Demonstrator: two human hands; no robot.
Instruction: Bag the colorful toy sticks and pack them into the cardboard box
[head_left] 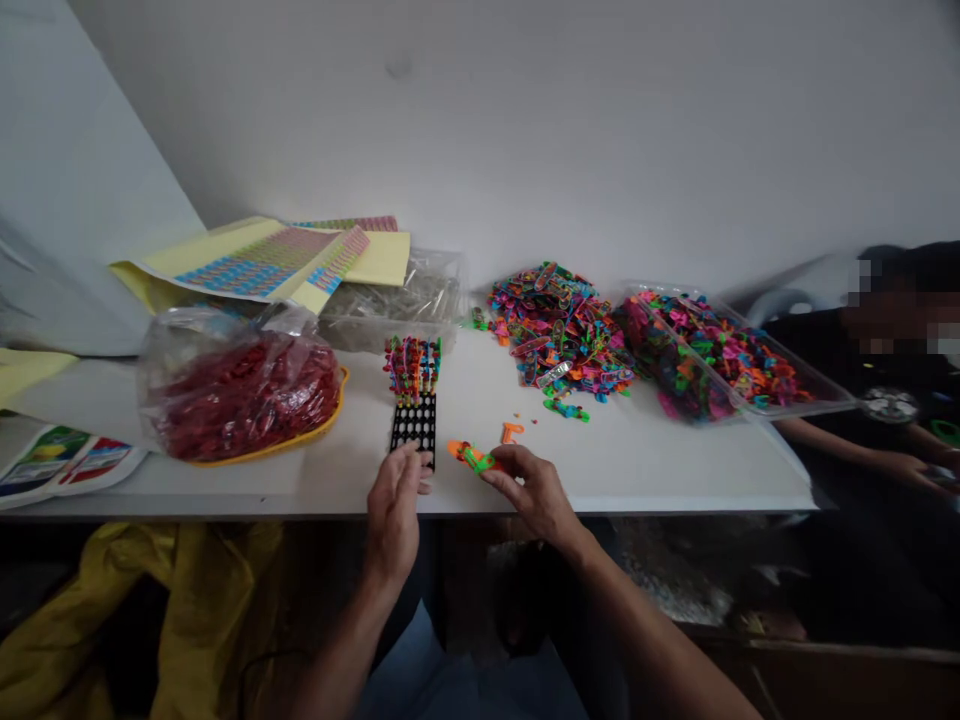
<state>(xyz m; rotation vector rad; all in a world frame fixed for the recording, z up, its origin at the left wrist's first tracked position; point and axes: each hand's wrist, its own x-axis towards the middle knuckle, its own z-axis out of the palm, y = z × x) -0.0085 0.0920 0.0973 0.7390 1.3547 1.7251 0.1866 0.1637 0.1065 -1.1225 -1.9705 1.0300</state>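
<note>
My right hand (531,487) pinches a small orange and green toy skateboard (472,457) just above the white table (660,455) near its front edge. My left hand (395,505) rests with curled fingers on the near end of a black perforated tray (414,422). The far half of that tray carries rows of small colourful pieces (412,367). A loose orange piece (511,431) lies on the table just beyond my right hand.
A bag of red parts (244,392) on a yellow tray sits at the left. Sticker sheets (262,260) lie behind it. A heap of colourful toy skateboards (559,330) and a clear bin of them (712,355) lie at the right. Another person's arm (862,455) reaches in at the far right.
</note>
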